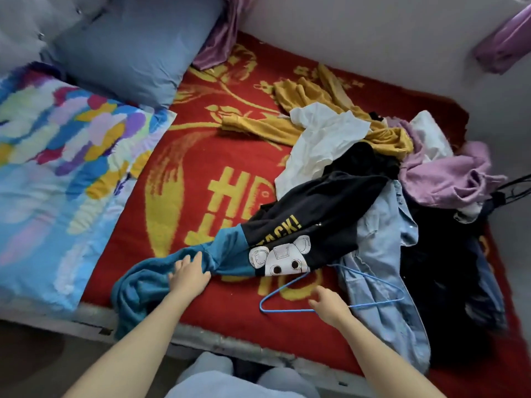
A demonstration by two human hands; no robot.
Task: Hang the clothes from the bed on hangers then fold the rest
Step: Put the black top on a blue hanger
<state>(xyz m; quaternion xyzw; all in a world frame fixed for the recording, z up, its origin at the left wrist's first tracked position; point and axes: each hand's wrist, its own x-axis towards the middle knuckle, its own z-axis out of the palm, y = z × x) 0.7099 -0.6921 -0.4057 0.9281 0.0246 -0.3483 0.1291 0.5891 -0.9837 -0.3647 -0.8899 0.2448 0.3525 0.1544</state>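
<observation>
A black and teal sweatshirt (290,225) with a white bear print lies across the red blanket (201,168). My left hand (188,275) grips its teal sleeve near the bed's front edge. A thin blue wire hanger (283,288) lies on the blanket and partly on a light blue denim shirt (382,268). My right hand (330,304) hovers over the hanger's bottom bar with fingers loosely spread; whether it touches the wire I cannot tell. Behind is a pile with a mustard top (310,110), a white garment (321,142), a lilac garment (442,173) and dark clothes (442,268).
A colourful folded quilt (57,168) and a blue pillow (129,50) fill the left of the bed. White walls with purple curtains (224,33) close the back and right. Black hangers (514,188) stick out at the right edge. The bed's metal frame (201,337) runs by my knees.
</observation>
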